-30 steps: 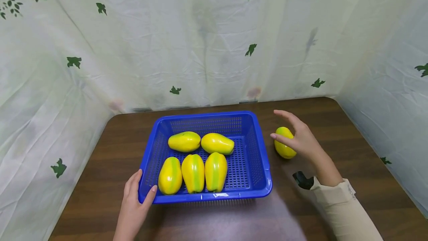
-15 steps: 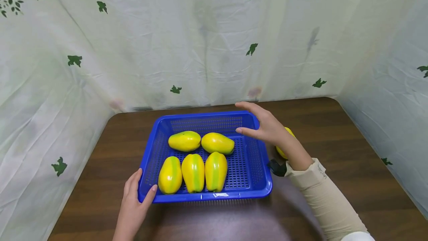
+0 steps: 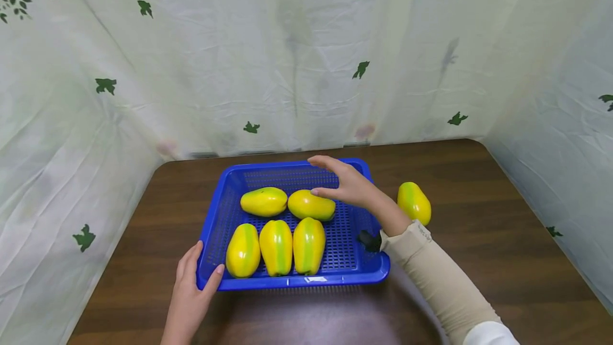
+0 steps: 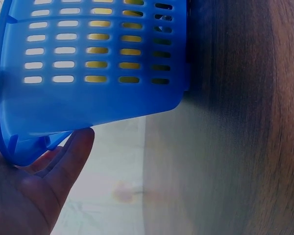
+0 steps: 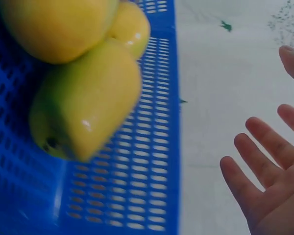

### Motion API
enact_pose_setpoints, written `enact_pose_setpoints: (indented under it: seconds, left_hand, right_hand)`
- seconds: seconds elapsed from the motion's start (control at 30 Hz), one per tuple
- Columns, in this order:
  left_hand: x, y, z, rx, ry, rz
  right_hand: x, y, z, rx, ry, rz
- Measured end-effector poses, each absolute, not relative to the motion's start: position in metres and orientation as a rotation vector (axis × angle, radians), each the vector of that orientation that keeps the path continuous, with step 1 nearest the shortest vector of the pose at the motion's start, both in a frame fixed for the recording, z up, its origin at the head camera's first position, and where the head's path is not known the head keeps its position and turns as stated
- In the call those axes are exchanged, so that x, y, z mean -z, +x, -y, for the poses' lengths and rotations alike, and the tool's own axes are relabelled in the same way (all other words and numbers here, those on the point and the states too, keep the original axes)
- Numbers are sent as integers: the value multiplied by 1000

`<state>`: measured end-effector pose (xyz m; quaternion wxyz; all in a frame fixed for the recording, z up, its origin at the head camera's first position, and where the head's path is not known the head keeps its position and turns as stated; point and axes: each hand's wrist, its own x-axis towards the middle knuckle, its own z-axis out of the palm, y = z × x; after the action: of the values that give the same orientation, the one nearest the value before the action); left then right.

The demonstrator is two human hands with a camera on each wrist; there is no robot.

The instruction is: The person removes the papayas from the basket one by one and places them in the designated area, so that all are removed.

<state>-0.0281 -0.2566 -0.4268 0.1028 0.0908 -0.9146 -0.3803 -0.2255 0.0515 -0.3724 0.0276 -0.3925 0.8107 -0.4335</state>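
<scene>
Yellow papayas with green streaks lie in a blue plastic basket (image 3: 210,228): three in the front row, such as the middle papaya (image 3: 276,248), and two behind. My left hand (image 3: 189,292) grips the basket's near left corner, thumb over the rim and fingers outside; the left wrist view shows this hand (image 4: 44,181) at the rim too. Over the basket's right part hovers my right hand (image 3: 347,185), fingers spread and holding nothing. In the head view its thumb overlaps the back right papaya (image 3: 306,205); the right wrist view shows the fingers (image 5: 264,161) apart from the fruit.
Another papaya (image 3: 414,204) lies on the brown wooden table (image 3: 498,238), right of the basket and behind my right forearm. A pale curtain (image 3: 215,68) with green leaf prints encloses the table at the back and sides.
My right hand has moved left from beside the lone papaya to above the basket, staying open. That papaya now shows more fully. The left hand and basket have stayed put.
</scene>
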Motion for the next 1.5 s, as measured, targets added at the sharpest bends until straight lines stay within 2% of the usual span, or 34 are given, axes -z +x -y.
enact_pose_setpoints:
  seconds: [0.6,1.0,1.5]
  left_hand:
    - [428,-28,257,1121,266,2685]
    - [429,-28,257,1114,255,2667]
    - [431,-28,257,1123,249,2653]
  right_hand:
    - [411,-241,-34,1216,-944,-2333]
    - [419,-240,-30,923,-935,-2367]
    - [414,-239,-35,932,-891,-2388]
